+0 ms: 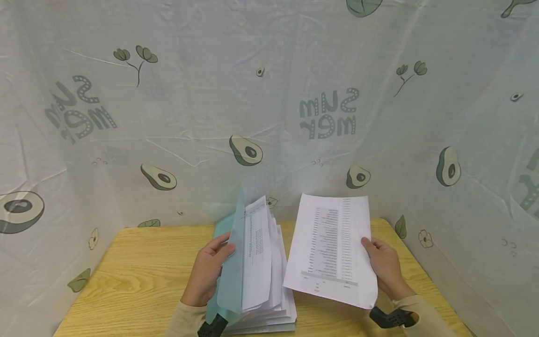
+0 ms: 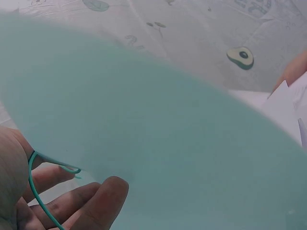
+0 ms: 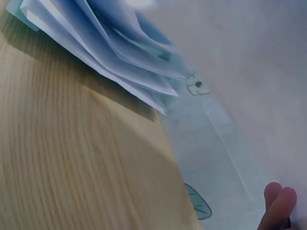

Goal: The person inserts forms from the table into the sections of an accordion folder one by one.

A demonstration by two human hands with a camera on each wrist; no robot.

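Observation:
A teal translucent folder stands partly open on the table with a thick stack of printed papers inside. My left hand holds up its cover, thumb on one face and fingers on the other. In the left wrist view the cover fills most of the picture, and a green elastic cord loops across the hand. To the right, my right hand pinches the right edge of a printed sheet, held apart from the stack. Seen from the right wrist, fingertips lie against that sheet.
The wooden table carries the folder near its middle. Behind and beside it hangs a pale curtain printed with avocados and leaves. Dark wrist cameras are strapped to both wrists. Loose paper edges fan out from the stack.

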